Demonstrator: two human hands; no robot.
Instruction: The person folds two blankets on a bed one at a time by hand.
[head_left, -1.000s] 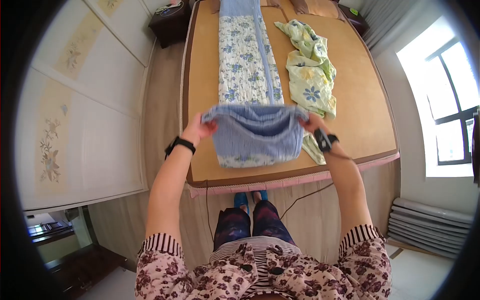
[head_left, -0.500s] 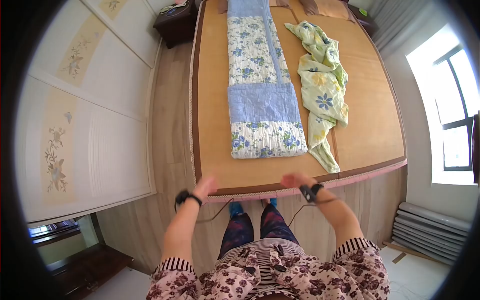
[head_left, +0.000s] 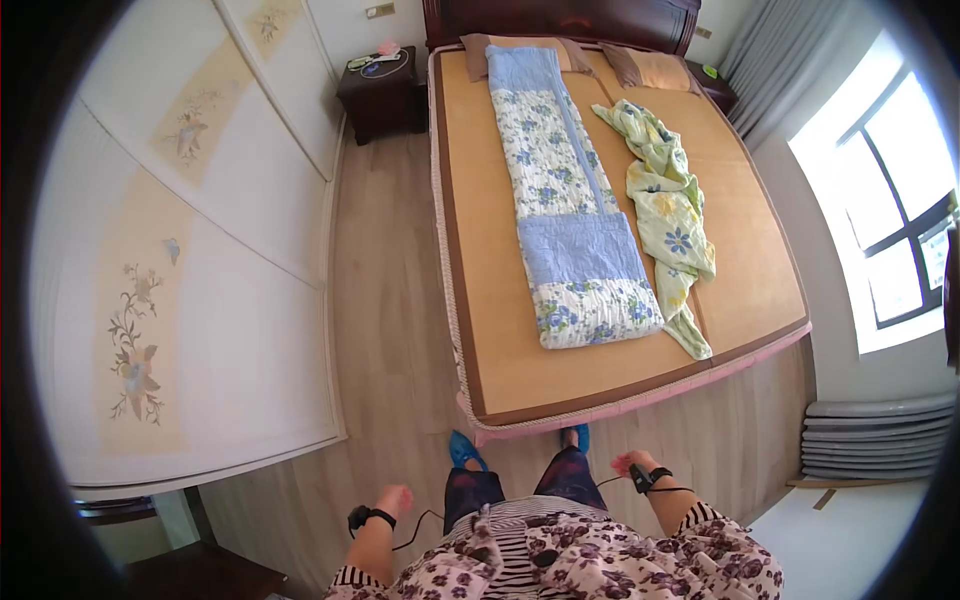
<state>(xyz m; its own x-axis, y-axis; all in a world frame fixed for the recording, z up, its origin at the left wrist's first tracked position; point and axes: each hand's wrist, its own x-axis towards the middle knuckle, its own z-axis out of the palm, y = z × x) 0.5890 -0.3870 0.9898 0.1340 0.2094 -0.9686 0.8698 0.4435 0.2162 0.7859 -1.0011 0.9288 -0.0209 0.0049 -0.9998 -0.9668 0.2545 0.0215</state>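
My left hand (head_left: 396, 500) hangs low over the wooden floor, beside my thigh. Its fingers look loosely extended, with nothing seen in them. On the other side my right hand (head_left: 635, 462) is near the bed's front edge but apart from it, fingers loosely apart and holding nothing visible. Each wrist wears a black strap with a cable. On the bed (head_left: 500, 385) lies a long folded quilt (head_left: 580, 250), blue and white with flowers. A rumpled green-yellow floral blanket (head_left: 675, 220) lies to its right. Neither hand touches them.
White wardrobe doors (head_left: 240, 330) line the left side. A dark nightstand (head_left: 380, 100) stands by the headboard (head_left: 560, 18), near two pillows (head_left: 650, 70). At right are a window (head_left: 890, 200), a grey curtain (head_left: 770, 60) and stacked grey panels (head_left: 875, 440).
Both hands have dropped from over the bed's front edge towards my sides. The view has swung left and tilted up, showing the headboard and more floor.
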